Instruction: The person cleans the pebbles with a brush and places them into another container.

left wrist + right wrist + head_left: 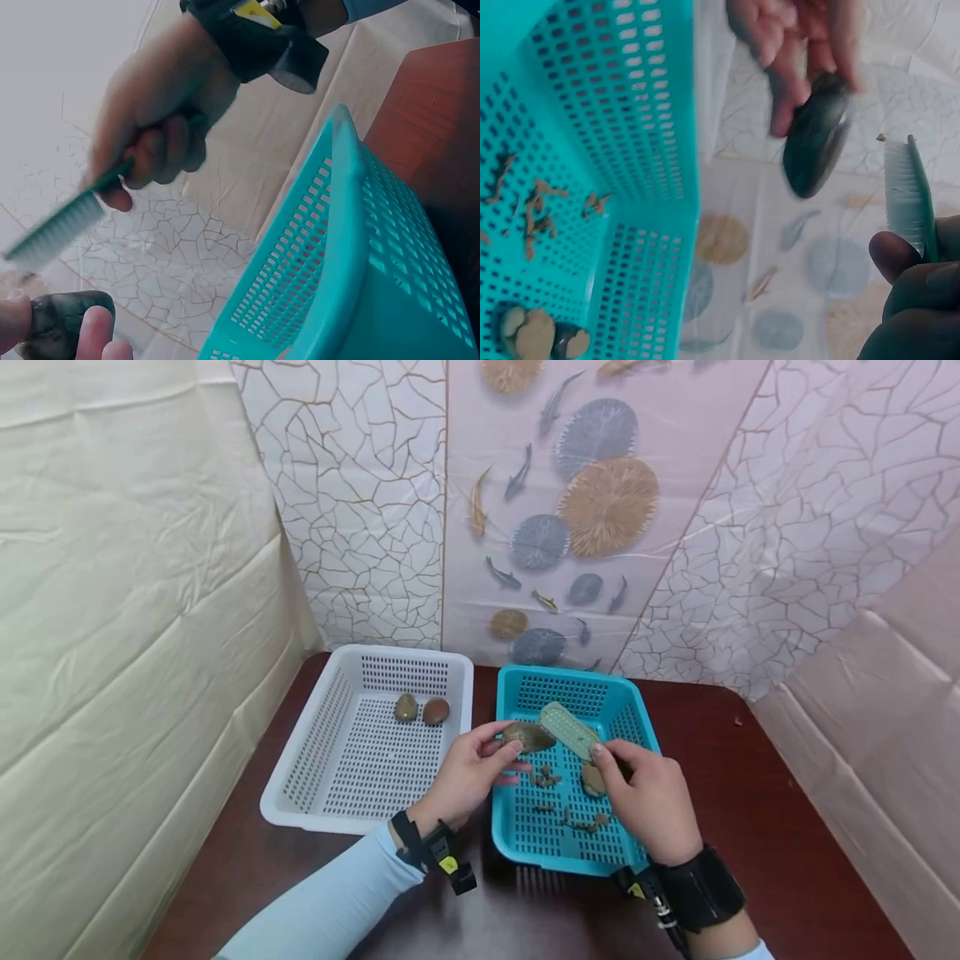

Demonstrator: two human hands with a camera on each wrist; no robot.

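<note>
Over the teal basket point(504, 827), my left hand point(467, 772) grips a dark, smooth stone point(531, 737) by one end, between thumb and fingers. My right hand point(651, 793) holds a green brush point(567, 730) with pale bristles. In the right wrist view the bristles of the brush point(907, 195) stand apart from the stone point(817, 139), with a brown crumb at their tip. Clumps of brown dirt point(544, 777) lie on the basket floor. Below the right hand, a mud-caked stone point(592, 779) rests in the basket; the right wrist view shows stones point(536, 335) with mud patches there.
A white basket point(300, 819) stands left of the teal one, holding an olive stone point(406, 707) and a reddish-brown stone point(436, 711). Both baskets sit on a dark red table point(738, 810). Patterned and cream sheets hang around the table's back and sides.
</note>
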